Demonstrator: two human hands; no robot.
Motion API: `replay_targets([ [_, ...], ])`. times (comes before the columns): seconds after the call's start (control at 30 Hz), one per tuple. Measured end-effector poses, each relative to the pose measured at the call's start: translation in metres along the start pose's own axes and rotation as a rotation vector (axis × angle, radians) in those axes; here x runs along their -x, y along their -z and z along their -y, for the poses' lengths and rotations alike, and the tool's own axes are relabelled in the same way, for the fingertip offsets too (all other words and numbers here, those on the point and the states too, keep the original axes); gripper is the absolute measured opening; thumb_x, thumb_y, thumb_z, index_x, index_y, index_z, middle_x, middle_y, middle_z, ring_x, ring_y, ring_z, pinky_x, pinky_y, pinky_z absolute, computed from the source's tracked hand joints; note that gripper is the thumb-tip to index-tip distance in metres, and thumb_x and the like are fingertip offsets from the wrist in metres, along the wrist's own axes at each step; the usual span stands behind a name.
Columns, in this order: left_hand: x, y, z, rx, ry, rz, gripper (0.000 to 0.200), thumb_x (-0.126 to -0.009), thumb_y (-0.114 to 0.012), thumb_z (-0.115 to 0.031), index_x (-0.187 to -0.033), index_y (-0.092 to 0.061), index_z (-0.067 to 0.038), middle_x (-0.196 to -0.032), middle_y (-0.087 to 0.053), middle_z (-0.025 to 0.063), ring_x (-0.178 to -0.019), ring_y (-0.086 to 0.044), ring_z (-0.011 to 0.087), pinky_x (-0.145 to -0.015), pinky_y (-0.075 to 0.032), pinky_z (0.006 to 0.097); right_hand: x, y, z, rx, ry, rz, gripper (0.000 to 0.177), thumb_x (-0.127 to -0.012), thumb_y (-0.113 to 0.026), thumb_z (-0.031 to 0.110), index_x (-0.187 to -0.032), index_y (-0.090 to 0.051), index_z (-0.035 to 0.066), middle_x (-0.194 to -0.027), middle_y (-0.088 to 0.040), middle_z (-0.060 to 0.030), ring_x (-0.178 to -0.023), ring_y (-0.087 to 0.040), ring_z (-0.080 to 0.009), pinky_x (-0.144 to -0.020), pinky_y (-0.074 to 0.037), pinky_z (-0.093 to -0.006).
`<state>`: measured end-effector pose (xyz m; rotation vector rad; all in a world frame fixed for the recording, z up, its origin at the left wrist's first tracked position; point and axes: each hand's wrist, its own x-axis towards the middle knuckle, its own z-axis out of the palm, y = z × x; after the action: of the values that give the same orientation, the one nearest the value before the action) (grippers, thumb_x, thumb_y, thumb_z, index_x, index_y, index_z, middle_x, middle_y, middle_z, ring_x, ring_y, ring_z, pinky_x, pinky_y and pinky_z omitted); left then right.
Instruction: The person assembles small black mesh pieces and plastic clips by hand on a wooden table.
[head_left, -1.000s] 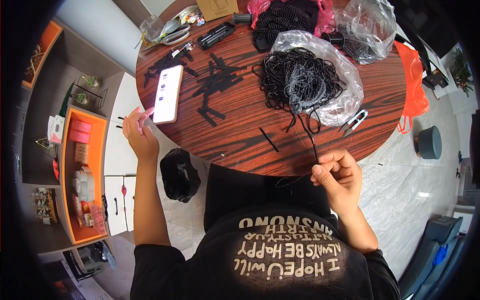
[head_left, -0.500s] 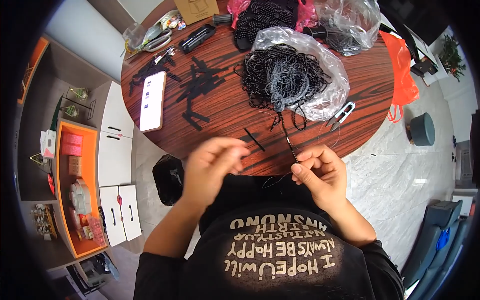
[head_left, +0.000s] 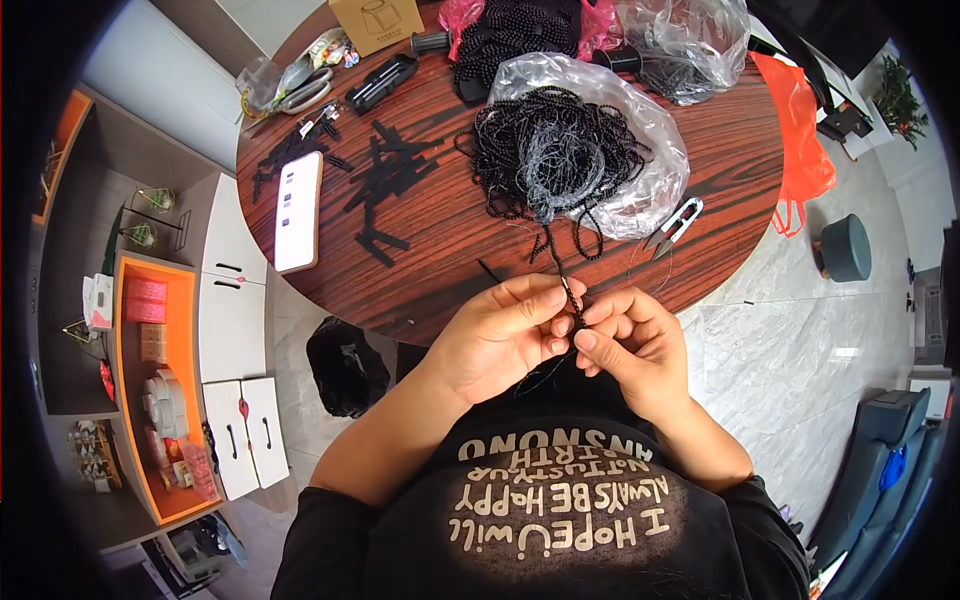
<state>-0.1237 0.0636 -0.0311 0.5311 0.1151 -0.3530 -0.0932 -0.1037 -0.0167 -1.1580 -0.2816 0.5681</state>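
We record, item by item: left hand (head_left: 500,335) and right hand (head_left: 630,345), brought together fingertip to fingertip at the near edge of the round wooden table (head_left: 450,270), both closed in a pinch on the lower end of a black bead strand (head_left: 557,262). The strand runs from the fingers up and away to a heap of black beads (head_left: 560,150) lying on a clear plastic bag (head_left: 655,170), just beyond both hands. Thread snips (head_left: 672,225) lie beyond the right hand, beside the bag's edge. A scatter of black strips (head_left: 385,180) lies beyond the left hand, and a phone (head_left: 298,198) lies face up further out to that hand's left. An orange bag (head_left: 800,130) hangs off the table well out past the right hand. A black bag (head_left: 345,365) sits on the floor below the left forearm.
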Motion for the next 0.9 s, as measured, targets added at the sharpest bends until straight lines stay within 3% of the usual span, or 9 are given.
replay_targets([
  [0.43,-0.031,-0.013,-0.004,0.095,0.038,0.050,0.013,-0.087,-0.048,-0.007,-0.096,-0.057,-0.005,-0.099,-0.053,0.0065,-0.070,-0.046,0.0099,-0.061,-0.039,0.0228,-0.012,0.012,0.010,-0.002,0.058,-0.042,0.018,-0.081,-0.059,-0.004,-0.097,-0.052,-0.003,-0.070,-0.057,-0.0047,-0.059,-0.052,-0.0072,-0.056,-0.044,-0.0152],
  [0.6,-0.056,-0.027,-0.003,0.169,0.041,0.047,0.009,-0.086,-0.049,-0.005,-0.091,-0.056,-0.004,-0.084,-0.055,0.0058,-0.070,-0.047,0.0091,-0.061,-0.038,0.0228,-0.022,0.030,0.020,0.049,0.106,-0.082,0.018,-0.080,-0.059,-0.006,-0.096,-0.053,-0.002,-0.070,-0.058,-0.0063,-0.060,-0.056,-0.0092,-0.056,-0.046,-0.0162],
  [0.77,-0.095,-0.040,0.000,0.160,0.008,-0.014,0.007,-0.086,-0.051,-0.005,-0.091,-0.056,-0.004,-0.088,-0.057,0.0077,-0.070,-0.047,0.0095,-0.061,-0.038,0.0232,-0.039,0.065,0.036,0.097,0.117,-0.104,0.017,-0.080,-0.059,-0.006,-0.095,-0.053,-0.002,-0.070,-0.058,-0.0058,-0.060,-0.055,-0.0093,-0.056,-0.045,-0.0162],
  [0.9,-0.108,-0.038,0.004,-0.001,-0.113,0.004,0.011,-0.088,-0.050,-0.007,-0.098,-0.056,-0.006,-0.102,-0.055,0.0091,-0.073,-0.049,0.0107,-0.063,-0.041,0.0234,-0.044,0.077,0.045,0.166,0.105,-0.094,0.017,-0.079,-0.059,-0.006,-0.095,-0.054,-0.002,-0.070,-0.057,-0.0053,-0.060,-0.054,-0.0094,-0.057,-0.045,-0.0162],
])
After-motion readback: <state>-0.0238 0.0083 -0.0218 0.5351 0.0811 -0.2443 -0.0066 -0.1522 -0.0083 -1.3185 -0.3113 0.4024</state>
